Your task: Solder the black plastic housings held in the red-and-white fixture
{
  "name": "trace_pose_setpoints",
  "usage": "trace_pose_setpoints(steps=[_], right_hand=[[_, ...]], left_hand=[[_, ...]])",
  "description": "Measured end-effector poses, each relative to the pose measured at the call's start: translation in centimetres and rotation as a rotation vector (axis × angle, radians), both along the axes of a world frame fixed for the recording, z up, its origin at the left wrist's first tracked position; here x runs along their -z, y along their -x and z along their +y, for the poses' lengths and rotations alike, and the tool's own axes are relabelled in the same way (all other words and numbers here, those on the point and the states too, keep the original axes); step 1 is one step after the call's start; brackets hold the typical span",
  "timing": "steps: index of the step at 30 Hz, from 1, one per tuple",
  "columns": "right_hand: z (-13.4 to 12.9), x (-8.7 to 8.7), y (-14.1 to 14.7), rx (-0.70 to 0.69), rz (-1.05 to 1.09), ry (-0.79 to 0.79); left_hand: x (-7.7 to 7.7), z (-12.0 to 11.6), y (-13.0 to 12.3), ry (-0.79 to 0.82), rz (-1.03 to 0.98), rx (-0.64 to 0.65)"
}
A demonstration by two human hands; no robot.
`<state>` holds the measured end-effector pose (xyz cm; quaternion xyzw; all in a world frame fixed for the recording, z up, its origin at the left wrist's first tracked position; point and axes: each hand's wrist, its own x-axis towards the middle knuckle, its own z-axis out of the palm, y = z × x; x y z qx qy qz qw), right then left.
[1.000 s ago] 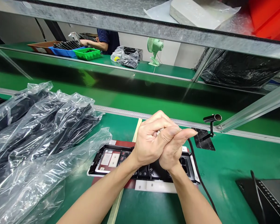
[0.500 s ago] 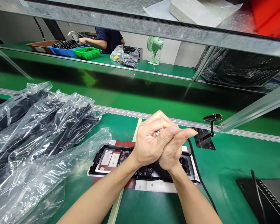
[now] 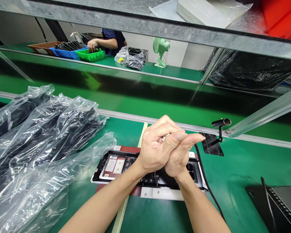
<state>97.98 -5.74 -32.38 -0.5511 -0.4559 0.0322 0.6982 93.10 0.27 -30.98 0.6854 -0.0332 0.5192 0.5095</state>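
My left hand (image 3: 157,145) is closed and pressed against my right hand (image 3: 180,157), palms together. A small whitish bit shows between the left fingers, too little to name. The right thumb points out to the right, while the other right fingers are mostly hidden behind the left hand. Both hands are held above a long black plastic housing (image 3: 150,179) with round holes and a light rim. It lies in a dark red fixture (image 3: 135,191) with white blocks, and my hands and forearms cover part of it.
Bagged black parts (image 3: 50,126) are heaped at left. A black cable (image 3: 208,184) runs right of the housing, near a small black cylinder on a stand (image 3: 220,122). A black device (image 3: 276,204) lies at lower right. Beyond, a co-worker's hand (image 3: 93,44) reaches into a green basket (image 3: 89,57).
My hands keep the same clasped pose in the same place. Across the bench, the co-worker's hand has moved right, from beside the blue tray into the green basket.
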Motion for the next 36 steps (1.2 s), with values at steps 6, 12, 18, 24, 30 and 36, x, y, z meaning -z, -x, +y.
trace_pose_setpoints(steps=[6, 12, 18, 24, 30, 36], right_hand=[[-0.1, -0.2, 0.1, -0.016, 0.022, -0.041], [0.0, -0.2, 0.1, 0.006, 0.023, -0.016], [-0.1, 0.0, 0.0, 0.017, 0.03, 0.021], [0.0, 0.4, -0.1, -0.037, 0.036, 0.022], [-0.1, 0.7, -0.2, -0.108, 0.014, 0.021], [0.0, 0.7, -0.3, -0.117, 0.003, 0.035]], left_hand=[[0.1, 0.0, 0.0, 0.008, -0.01, 0.011], [0.1, 0.0, 0.0, 0.006, 0.001, 0.008], [0.0, 0.0, 0.0, -0.004, -0.003, -0.006], [0.2, 0.0, -0.1, -0.003, -0.022, 0.001], [0.4, 0.0, 0.0, 0.011, -0.04, 0.013], [0.1, 0.0, 0.1, 0.006, -0.026, -0.003]])
